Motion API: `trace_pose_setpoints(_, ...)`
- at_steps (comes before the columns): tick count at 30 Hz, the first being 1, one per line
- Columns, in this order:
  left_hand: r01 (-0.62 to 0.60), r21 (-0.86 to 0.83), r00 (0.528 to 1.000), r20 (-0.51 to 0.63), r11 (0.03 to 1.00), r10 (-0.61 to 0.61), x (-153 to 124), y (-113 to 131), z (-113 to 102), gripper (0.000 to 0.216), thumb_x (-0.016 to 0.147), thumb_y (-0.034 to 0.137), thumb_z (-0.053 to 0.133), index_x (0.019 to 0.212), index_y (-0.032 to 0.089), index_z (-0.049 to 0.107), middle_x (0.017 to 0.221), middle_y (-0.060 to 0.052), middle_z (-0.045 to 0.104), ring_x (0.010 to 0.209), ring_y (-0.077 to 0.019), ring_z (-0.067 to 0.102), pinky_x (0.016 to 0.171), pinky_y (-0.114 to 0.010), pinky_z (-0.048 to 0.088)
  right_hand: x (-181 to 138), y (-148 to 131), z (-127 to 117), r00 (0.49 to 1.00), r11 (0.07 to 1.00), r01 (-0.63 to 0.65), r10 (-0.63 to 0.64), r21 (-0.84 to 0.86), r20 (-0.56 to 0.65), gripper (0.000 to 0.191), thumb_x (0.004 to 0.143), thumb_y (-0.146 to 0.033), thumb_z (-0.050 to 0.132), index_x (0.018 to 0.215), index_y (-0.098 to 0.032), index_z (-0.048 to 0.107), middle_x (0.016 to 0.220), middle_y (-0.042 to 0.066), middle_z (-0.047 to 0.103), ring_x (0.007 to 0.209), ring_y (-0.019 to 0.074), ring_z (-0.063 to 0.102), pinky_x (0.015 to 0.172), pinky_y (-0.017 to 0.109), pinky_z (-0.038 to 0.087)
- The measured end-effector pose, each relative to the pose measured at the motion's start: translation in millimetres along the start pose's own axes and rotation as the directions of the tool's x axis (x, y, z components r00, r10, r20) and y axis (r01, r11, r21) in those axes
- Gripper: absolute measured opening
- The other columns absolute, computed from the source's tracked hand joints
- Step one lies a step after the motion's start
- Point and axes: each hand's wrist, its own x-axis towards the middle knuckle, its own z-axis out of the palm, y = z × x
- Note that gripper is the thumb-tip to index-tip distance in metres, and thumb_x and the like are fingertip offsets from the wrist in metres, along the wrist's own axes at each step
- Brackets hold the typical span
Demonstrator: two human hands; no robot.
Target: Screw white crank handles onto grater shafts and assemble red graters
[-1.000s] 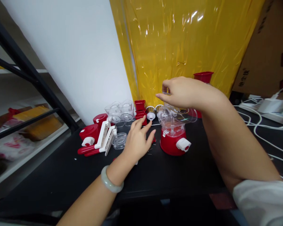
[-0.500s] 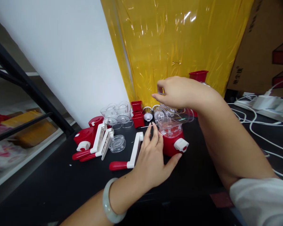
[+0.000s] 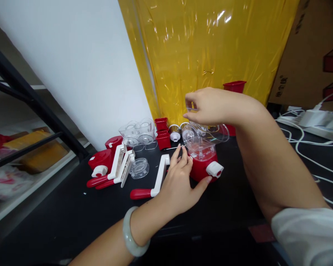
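Observation:
My left hand (image 3: 179,183) lies around the near left side of a red grater base (image 3: 201,169), its thumb along the front. A white knob (image 3: 215,169) sticks out of the base toward me. Above it, my right hand (image 3: 207,105) grips a clear plastic hopper (image 3: 211,133) from the top, fingers bent down and partly hidden. The hopper lies tilted over a clear ring on the base; whether they are joined I cannot tell. Beside my left hand rests a crank handle (image 3: 159,177), white with a red grip.
On the black table (image 3: 105,218) at left are two more crank handles (image 3: 115,168), red bases (image 3: 101,161), a clear ring (image 3: 139,168) and clear hoppers (image 3: 138,131). Red pushers (image 3: 163,139) and drum graters (image 3: 174,133) stand behind. White cables (image 3: 296,142) run at right.
Both hands keep their hold on the base and hopper. My left thumb has shifted slightly up along the base; otherwise the view has moved only a little.

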Motion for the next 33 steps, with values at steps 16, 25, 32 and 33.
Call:
trace_pose_setpoints(16,-0.036,0.028,0.999,-0.008,0.999,0.036,0,-3,3,0.062,0.098,0.054,0.06,0.142,0.011,0.059,0.16,-0.027,0.049,0.162,-0.0409,0.016,0.122,-0.067,0.039,3,21,1,0.974,0.917,0.213,-0.228,0.338,0.004,0.04,0.084,-0.044,0.07,0.12,-0.028,0.079,0.124,0.004,0.075,0.115,0.0274,0.067,0.095,0.039,0.053)
trace_pose_setpoints(25,-0.042,0.071,0.998,-0.05,0.997,0.045,-1,-9,2,0.046,0.102,0.045,0.056,0.132,0.012,0.069,0.156,-0.026,0.053,0.162,-0.0408,0.018,0.12,-0.066,0.042,6,34,1,0.958,0.902,0.279,-0.283,0.329,-0.036,0.057,0.08,-0.058,0.079,0.131,-0.035,0.076,0.138,0.007,0.066,0.127,0.0319,0.061,0.108,0.046,0.047)
trace_pose_setpoints(32,-0.003,0.11,0.997,-0.081,0.994,0.012,2,-17,-1,0.046,0.102,0.04,0.056,0.137,0.012,0.067,0.156,-0.024,0.055,0.161,-0.0404,0.025,0.12,-0.063,0.044,-8,29,-6,0.991,0.95,0.118,-0.133,0.29,0.032,0.098,0.077,-0.059,0.083,0.163,-0.033,0.043,0.154,0.01,0.059,0.131,0.0343,0.062,0.106,0.046,0.051)
trace_pose_setpoints(33,0.005,0.102,0.996,-0.085,0.995,0.003,3,-18,-1,0.048,0.102,0.039,0.056,0.14,0.011,0.065,0.156,-0.024,0.054,0.16,-0.0404,0.026,0.12,-0.063,0.045,-9,28,-7,0.993,0.956,0.09,-0.106,0.281,0.043,0.102,0.077,-0.06,0.083,0.164,-0.031,0.041,0.152,0.011,0.061,0.13,0.0344,0.063,0.105,0.046,0.051)
